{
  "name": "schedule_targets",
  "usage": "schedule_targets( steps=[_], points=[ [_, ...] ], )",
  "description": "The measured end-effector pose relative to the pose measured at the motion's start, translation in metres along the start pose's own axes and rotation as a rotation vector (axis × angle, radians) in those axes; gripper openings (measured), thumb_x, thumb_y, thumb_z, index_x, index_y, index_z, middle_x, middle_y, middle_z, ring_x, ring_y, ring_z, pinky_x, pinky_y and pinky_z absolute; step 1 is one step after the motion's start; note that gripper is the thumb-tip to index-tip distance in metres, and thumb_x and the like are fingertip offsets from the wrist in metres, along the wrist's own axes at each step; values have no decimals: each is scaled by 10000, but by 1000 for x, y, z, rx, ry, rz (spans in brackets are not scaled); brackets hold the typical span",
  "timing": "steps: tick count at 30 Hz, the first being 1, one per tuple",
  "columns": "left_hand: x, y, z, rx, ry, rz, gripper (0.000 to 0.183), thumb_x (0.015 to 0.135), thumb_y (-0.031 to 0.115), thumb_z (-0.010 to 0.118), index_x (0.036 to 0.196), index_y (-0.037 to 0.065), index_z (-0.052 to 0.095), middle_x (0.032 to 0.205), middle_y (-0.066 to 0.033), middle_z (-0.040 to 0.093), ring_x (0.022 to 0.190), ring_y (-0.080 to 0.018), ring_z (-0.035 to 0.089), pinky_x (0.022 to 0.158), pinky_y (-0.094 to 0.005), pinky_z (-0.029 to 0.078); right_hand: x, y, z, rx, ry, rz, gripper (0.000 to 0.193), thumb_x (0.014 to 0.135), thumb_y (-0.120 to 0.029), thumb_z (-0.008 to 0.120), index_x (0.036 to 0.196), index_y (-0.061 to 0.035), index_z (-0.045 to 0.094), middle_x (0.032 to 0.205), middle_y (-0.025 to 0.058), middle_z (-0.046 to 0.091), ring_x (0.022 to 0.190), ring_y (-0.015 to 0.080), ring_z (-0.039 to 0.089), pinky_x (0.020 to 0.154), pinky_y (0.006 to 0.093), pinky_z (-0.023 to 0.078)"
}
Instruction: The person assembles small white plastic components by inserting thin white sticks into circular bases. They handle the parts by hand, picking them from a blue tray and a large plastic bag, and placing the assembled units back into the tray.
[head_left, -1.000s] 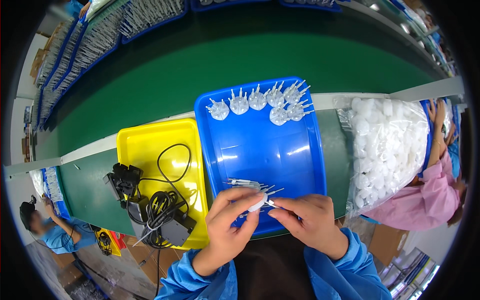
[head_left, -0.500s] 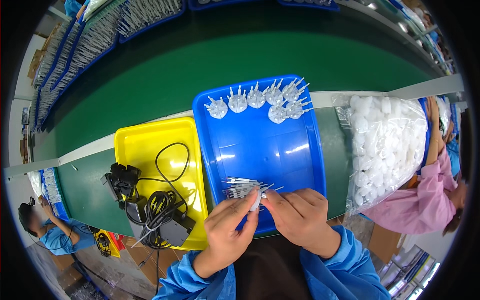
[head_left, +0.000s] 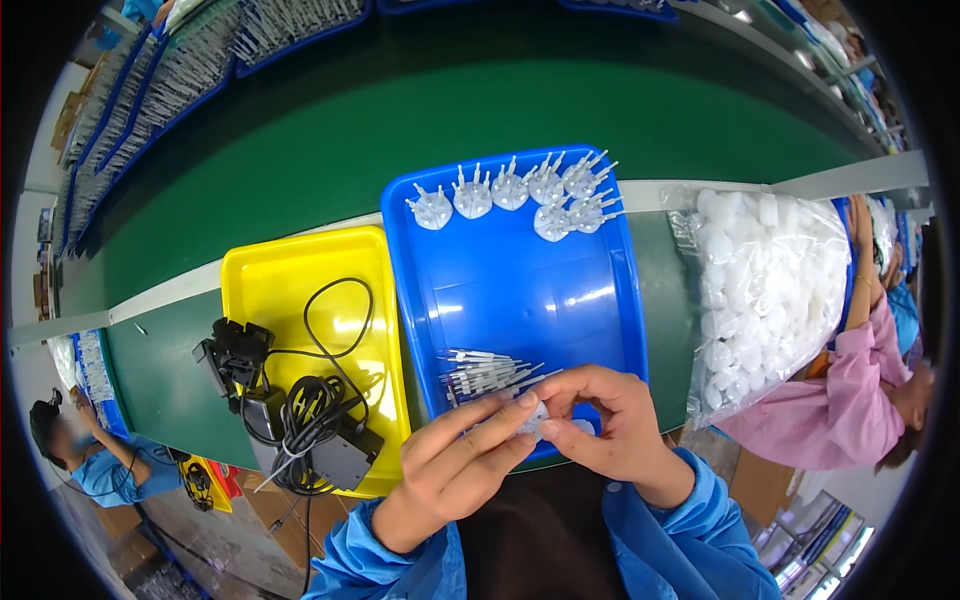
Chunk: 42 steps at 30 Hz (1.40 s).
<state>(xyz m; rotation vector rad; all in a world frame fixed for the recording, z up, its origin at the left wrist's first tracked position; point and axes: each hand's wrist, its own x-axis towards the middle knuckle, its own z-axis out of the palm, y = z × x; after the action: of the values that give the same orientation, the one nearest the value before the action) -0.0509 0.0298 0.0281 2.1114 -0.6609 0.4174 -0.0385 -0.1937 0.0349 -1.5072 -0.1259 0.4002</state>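
Note:
Over the near edge of a blue tray [head_left: 520, 300], my left hand [head_left: 460, 465] pinches a small whitish domed plastic piece [head_left: 535, 418] in its fingertips. My right hand [head_left: 610, 425] closes on the same piece from the other side, thumb and forefinger against it. Fingers cover much of the piece. Just beyond my left fingers lies a pile of thin white rods [head_left: 485, 372]. Part of another pale piece [head_left: 583, 426] shows under my right hand. Along the tray's far side stand several whitish domed pieces [head_left: 472, 195] with thin rods sticking up.
Left of the tray, a yellow tray [head_left: 300, 255] holds a black device with coiled cable [head_left: 310, 440]. A clear bag of white plastic pieces [head_left: 765, 300] lies to the right, near a person in pink [head_left: 830, 400]. Rod-filled blue trays [head_left: 190, 90] line the far left.
My left fingers have folded over the plastic piece, and my right hand has turned, its forefinger now curved round the piece. Another pale piece has come into view beneath my right hand.

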Motion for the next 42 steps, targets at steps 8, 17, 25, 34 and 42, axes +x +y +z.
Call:
schedule_targets(
  steps=[8, 17, 25, 34, 42],
  points=[
    [-3, 0, 3, -129, 14, -17, 213, 807, 40, 899, 998, 21, 806, 1231, -163, 834, 1069, -329, 829, 861, -362, 709, -4, 5, -4, 336, -10, 219, 238, 1026, 31, 766, 1259, 56, 726, 1000, 85, 779, 930, 117, 757, 813, 278, 619],
    [-34, 8, -28, -113, -73, -51, 214, 833, 11, 894, 1014, 23, 781, 1222, -156, 834, 1103, -330, 824, 890, -360, 708, -23, -8, -1, -176, -44, 102, 225, 937, 33, 819, 1139, -52, 773, 1029, 58, 805, 909, 149, 795, 813, 289, 619],
    [-32, 5, -33, -196, -80, -412, 294, 943, -50, 770, 1207, 24, 663, 1195, -209, 835, 1036, -286, 797, 885, -376, 614, 68, 21, 31, -1349, -55, -483, 109, 805, -164, 778, 880, -104, 727, 810, 34, 673, 775, 209, 694, 696, 383, 527],
    [-37, -2, -26, -370, 125, -662, 259, 971, -77, 751, 1222, -12, 740, 1222, -166, 840, 1053, -198, 785, 907, -326, 623, 68, 20, 30, -1373, -58, -507, 68, 777, -144, 737, 828, -114, 704, 829, 46, 658, 803, 215, 679, 769, 379, 515],
    [-45, -6, -33, -380, 112, -738, 244, 1062, -68, 678, 1301, -31, 644, 1322, -218, 780, 1220, -228, 747, 1062, -346, 581, 71, 17, 46, -1373, -151, -476, 67, 809, -142, 749, 850, -103, 711, 839, 51, 656, 813, 232, 709, 781, 381, 525]
  ],
)
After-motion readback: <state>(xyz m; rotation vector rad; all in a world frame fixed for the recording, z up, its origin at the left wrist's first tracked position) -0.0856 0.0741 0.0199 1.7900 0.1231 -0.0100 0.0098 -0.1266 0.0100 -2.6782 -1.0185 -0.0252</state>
